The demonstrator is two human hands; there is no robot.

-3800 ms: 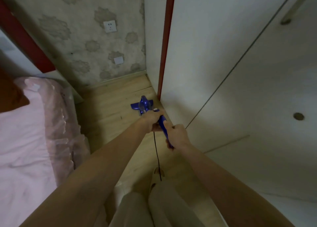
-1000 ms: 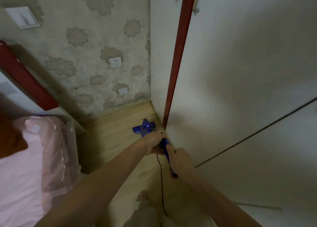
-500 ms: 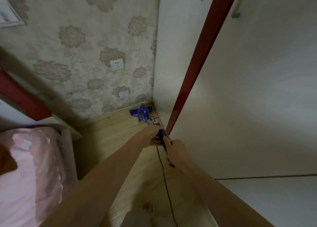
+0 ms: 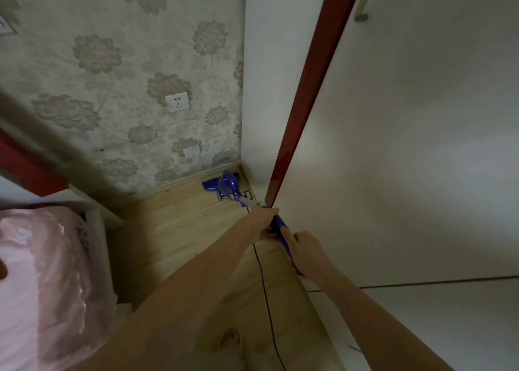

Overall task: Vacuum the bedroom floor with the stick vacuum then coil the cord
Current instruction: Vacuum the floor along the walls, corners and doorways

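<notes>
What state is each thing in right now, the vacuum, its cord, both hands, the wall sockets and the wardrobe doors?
stick vacuum: head flat on the floor, in the corner by the skirting.
cord: uncoiled, trailing along the floor.
left hand: grips the vacuum's handle.
right hand: grips the handle, lower down.
upper socket: nothing plugged in.
wardrobe door: closed.

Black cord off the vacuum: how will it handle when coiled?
Likely floppy: the cord hangs slack from the vacuum and trails along the floor in a loose curve. Probably light, since it looks thin. It may snag near the foot.
</notes>
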